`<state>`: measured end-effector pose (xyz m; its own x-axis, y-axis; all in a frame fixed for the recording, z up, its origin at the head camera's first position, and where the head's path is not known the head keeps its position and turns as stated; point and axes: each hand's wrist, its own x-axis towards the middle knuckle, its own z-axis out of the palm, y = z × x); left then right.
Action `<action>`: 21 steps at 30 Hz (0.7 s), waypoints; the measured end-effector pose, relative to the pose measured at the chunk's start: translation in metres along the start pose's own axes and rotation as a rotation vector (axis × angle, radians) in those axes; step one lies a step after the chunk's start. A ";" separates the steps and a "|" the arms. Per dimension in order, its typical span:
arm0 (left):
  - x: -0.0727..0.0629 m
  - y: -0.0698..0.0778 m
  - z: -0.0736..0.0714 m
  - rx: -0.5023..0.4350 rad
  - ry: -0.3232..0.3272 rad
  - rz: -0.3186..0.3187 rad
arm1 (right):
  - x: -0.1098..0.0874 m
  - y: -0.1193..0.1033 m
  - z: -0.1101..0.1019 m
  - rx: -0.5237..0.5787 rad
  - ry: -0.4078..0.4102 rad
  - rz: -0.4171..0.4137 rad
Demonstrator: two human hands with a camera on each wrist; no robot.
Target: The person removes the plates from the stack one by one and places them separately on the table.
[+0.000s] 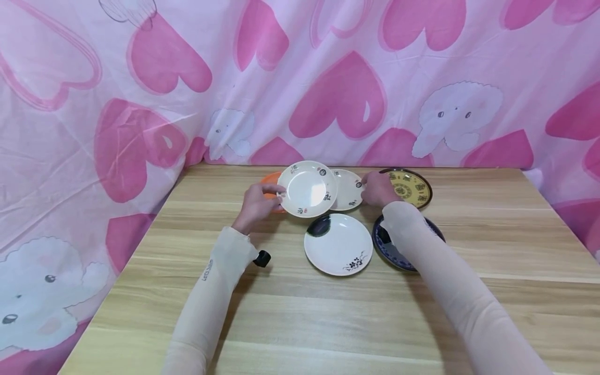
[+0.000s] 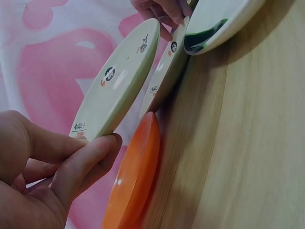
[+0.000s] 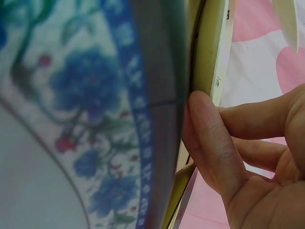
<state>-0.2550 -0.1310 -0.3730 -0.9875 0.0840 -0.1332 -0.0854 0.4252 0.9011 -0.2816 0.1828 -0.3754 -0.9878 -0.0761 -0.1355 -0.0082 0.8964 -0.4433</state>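
My left hand [image 1: 258, 204] pinches the left rim of a round white plate [image 1: 302, 190] with small dark and red characters, thumb and fingers on opposite faces. In the left wrist view that plate [image 2: 114, 78] is raised over an orange plate [image 2: 136, 167] and tilted. A matching white plate [image 1: 348, 191] sits just right of it, partly covered by it in the head view. My right hand [image 1: 378, 188] pinches that second plate's right rim. The right wrist view shows the fingers at a pale plate rim [image 3: 209, 62], beside a blue-flowered plate [image 3: 90, 86] close to the camera.
A yellow plate with a dark rim [image 1: 417, 186] lies behind the right hand. Nearer stand a white plate with a dark green patch and flowers [image 1: 337, 245] and a dark blue plate [image 1: 398, 258] under the right forearm. A pink heart-print curtain [image 1: 337, 99] borders the wooden table [image 1: 328, 323].
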 end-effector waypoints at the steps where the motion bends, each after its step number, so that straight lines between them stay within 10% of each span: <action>1: -0.001 -0.001 -0.001 -0.013 -0.004 -0.001 | 0.000 0.000 0.000 0.004 -0.002 0.001; 21: -0.023 -0.022 -0.029 -0.023 -0.008 -0.023 | 0.002 0.001 0.001 0.017 -0.023 0.019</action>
<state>-0.2347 -0.1686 -0.3780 -0.9841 0.0817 -0.1574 -0.1113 0.4064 0.9069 -0.2838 0.1827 -0.3773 -0.9840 -0.0689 -0.1644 0.0137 0.8902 -0.4553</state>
